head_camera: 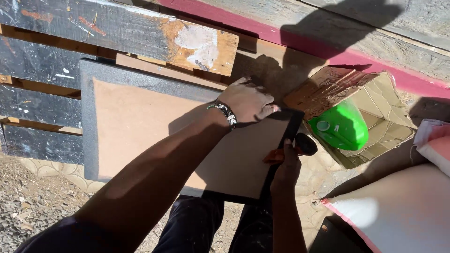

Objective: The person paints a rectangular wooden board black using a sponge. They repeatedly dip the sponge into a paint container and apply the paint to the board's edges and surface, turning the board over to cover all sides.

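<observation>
**A:** What's closest to you?

**B:** My own legs in dark trousers, then my right hand (286, 161). Its grip is pressed together round a small dark tool (304, 143) with a rounded end, held at the right edge of the board (140, 126).

**A:** And the left?

**B:** My left hand (247, 100), beaded band (226, 112) at the wrist, lies on the board's upper right corner, fingers curled over the edge and pressing down. So that grip is bent onto the board, not spread.

**A:** Where does the board sit?

**B:** Across a worktop (42, 65) of rough dark planks, its near corner overhanging towards my knees. It has a tan face with a dark border.

**A:** How would it handle?

**B:** I judge it stiff and flat, fairly light for its size, thin at the edges. Best held by two opposite edges; the smooth face looks slippery under a palm, and the overhanging corner could tip if I let go.

**A:** Further off?

**B:** A green jug (341, 125) in a torn carton (375, 107) to the right, pale sacks (403, 206) beside it, then a wall with a red band (300, 40).

**A:** Anything unclear?

**B:** The tool's working end is hidden by my fingers and shadow, so I can't tell what it is. The sacks are cut off by the frame.
</observation>
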